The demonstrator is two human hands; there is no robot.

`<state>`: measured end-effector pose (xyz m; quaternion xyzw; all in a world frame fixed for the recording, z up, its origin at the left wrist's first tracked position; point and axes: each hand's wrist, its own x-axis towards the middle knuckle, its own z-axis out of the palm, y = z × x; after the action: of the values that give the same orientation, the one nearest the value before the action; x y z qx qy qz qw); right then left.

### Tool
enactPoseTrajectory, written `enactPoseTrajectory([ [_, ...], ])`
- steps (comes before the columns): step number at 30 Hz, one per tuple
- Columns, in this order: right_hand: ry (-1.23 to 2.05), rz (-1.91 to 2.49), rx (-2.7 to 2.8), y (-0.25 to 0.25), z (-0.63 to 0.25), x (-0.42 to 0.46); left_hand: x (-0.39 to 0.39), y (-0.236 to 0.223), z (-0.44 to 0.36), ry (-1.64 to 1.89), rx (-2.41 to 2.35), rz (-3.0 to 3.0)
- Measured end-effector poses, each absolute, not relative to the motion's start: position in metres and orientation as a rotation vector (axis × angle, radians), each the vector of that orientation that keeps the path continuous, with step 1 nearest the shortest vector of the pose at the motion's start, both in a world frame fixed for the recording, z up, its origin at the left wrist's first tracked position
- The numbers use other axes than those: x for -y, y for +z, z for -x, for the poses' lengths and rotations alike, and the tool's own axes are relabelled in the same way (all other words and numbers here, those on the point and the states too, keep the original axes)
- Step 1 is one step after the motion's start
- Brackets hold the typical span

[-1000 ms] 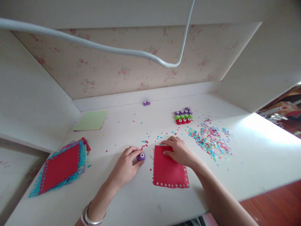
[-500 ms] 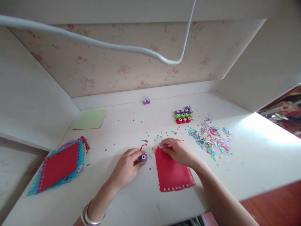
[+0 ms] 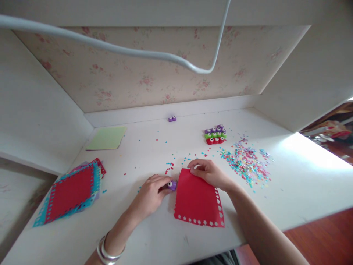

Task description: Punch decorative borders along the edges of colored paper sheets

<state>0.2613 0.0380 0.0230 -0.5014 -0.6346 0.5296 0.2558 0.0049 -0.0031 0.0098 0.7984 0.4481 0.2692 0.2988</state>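
Observation:
My left hand (image 3: 153,192) grips a small purple craft punch (image 3: 172,185) between thumb and fingers, tilted toward the paper. My right hand (image 3: 207,173) pinches the top edge of a red sheet of paper (image 3: 196,200). Punched star and heart shapes run along the sheet's bottom and right edges; its left edge lies close beside the punch. Red and blue punched bits (image 3: 169,167) are scattered just beyond the punch.
Several purple, green and red punches (image 3: 215,135) stand in rows, and two purple punches (image 3: 172,118) sit at the back. Confetti (image 3: 249,162) is heaped at right. A stack of punched sheets (image 3: 71,191) and pale green paper (image 3: 106,138) lie at left. A white cable (image 3: 132,54) hangs in front.
The red sheet has been lifted slightly and shifted left toward the punch. My left hand has tipped the punch toward the paper, moving it a little right.

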Motion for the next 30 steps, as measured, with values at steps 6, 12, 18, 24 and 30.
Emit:
enactPoseTrajectory([
  [6, 1.47, 1.359, 1.665, 0.0181, -0.2597, -0.039, 0.0049, 0.0086, -0.0049, 0.687, -1.204, -2.127],
  [12, 1.442, 1.398, 1.679, 0.0186, -0.2602, -0.0391, 0.0026, 0.0062, -0.0051, 0.698, -1.193, -2.149],
  [18, 1.463, 1.415, 1.647, 0.0212, -0.2593, -0.0383, 0.004, 0.0054, -0.004, 0.65, -1.127, -2.223],
  [24, 1.443, 1.42, 1.631, 0.0231, -0.26, -0.0389, 0.0058, 0.0059, -0.0043, 0.64, -1.123, -2.231],
  [30, 1.457, 1.374, 1.644, 0.0242, -0.2597, -0.0386, 0.0034, 0.0097, -0.0051, 0.648, -1.176, -2.156],
])
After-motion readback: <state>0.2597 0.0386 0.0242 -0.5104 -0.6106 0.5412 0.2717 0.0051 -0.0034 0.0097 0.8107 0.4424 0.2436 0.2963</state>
